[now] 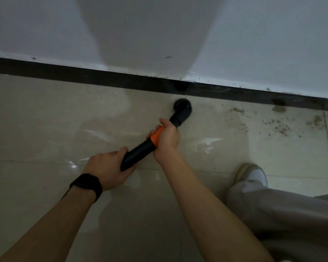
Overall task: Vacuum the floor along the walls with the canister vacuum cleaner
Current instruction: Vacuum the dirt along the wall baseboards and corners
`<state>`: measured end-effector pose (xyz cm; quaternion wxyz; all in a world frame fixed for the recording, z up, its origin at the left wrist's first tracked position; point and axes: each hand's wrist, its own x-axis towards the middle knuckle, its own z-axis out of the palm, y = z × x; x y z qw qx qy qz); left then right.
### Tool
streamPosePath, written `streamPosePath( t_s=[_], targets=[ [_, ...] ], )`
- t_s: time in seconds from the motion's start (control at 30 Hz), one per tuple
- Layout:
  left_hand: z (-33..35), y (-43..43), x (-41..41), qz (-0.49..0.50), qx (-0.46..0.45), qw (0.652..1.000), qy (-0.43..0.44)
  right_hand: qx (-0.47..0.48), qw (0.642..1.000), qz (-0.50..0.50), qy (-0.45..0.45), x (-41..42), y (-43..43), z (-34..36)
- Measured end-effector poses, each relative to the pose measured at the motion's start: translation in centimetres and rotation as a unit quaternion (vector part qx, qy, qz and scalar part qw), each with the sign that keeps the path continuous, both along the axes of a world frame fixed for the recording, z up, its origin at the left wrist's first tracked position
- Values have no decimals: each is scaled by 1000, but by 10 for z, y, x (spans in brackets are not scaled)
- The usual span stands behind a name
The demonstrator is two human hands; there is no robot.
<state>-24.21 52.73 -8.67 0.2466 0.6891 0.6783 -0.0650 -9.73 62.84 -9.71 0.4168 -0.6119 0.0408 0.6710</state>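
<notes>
The nozzle (183, 108) sits on the floor (45, 114) just beyond the right hand (167, 138), close to the dark skirting (83, 76), likely to work the wall edge. That hand grips the wand (140, 151) at its orange collar (156, 137) to steer. The left hand (108, 167) clasps the tube's rear end, and gritty dirt (276, 126) lies right of both.

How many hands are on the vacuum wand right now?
2. The left hand holds the black rear end of the wand; the right hand grips its orange collar, nearer the nozzle by the baseboard.
</notes>
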Motion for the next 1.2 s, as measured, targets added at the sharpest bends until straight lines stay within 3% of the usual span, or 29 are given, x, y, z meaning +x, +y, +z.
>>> streamPosePath(
  t_s=[0.23, 0.37, 0.77, 1.2],
  targets=[
    [-10, -4, 63, -174, -53, 983, -10, -36, 986, -144, -70, 83, -45, -11],
    [-14, -1, 86, -209, -52, 976, -27, -44, 980, -179, -81, 111, -52, -9],
    [-10, 21, 109, -164, -24, 986, -15, -7, 990, -138, -17, 126, -17, 0],
    [-14, 48, 120, -123, 1, 992, -26, 17, 994, -110, -7, 131, 21, 3]
  ],
)
